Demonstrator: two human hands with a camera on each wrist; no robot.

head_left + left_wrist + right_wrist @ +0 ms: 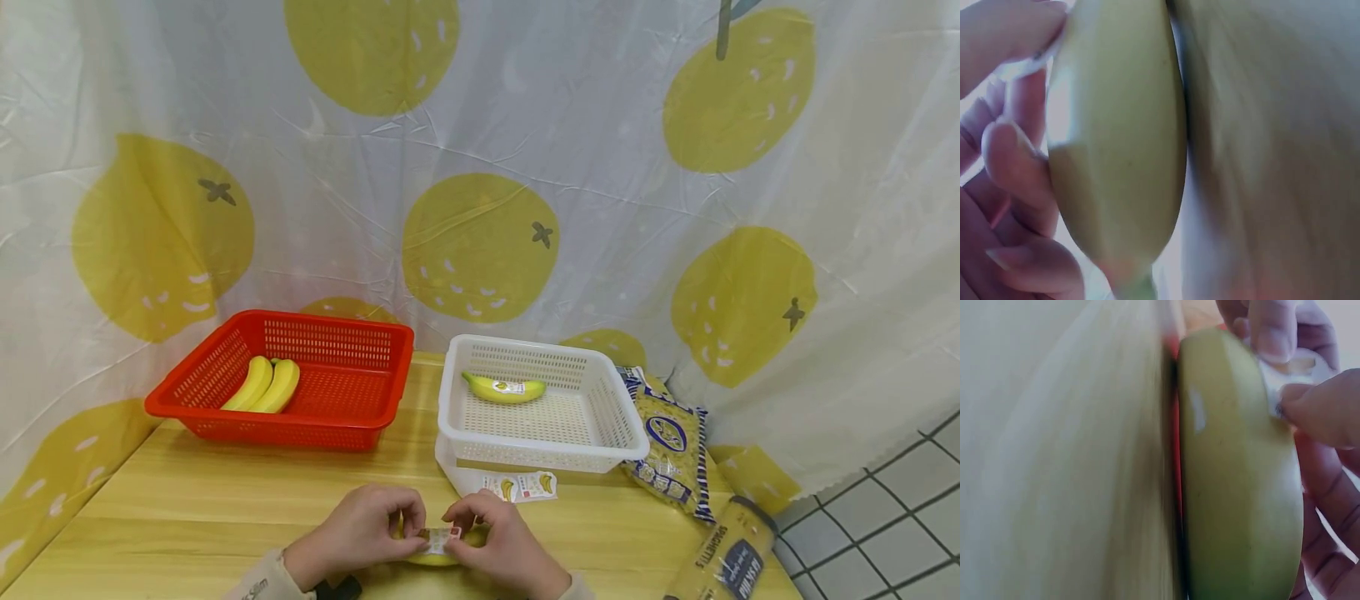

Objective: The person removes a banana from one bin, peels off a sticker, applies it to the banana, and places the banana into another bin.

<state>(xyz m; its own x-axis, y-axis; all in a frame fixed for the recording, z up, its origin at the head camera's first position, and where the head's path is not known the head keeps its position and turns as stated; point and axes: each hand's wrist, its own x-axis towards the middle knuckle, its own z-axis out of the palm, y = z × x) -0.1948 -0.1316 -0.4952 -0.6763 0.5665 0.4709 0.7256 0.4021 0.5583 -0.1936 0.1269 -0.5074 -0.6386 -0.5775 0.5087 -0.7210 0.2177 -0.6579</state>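
Note:
A yellow banana [433, 560] lies on the wooden table near the front, its middle covered by a printed sticker [439, 540]. My left hand [367, 527] pinches the sticker's left end between thumb and forefinger. At the other end, the right hand [510, 542] holds the sticker with curled finger and thumb, close over the fruit. The right wrist view shows the white sticker [1310, 370] against the upper side of the banana [1241, 469]. In the left wrist view, the banana [1119, 137] fills the middle with fingers [1019, 165] beside it; its greenish tip points down.
Back left stands a red basket [330, 435] with two bananas [262, 385]. A white basket [540, 454] holds one labelled banana [506, 389]. In front of it lies a sticker strip [525, 486]. To the right are a pasta bag [667, 442] and a spaghetti jar [727, 554].

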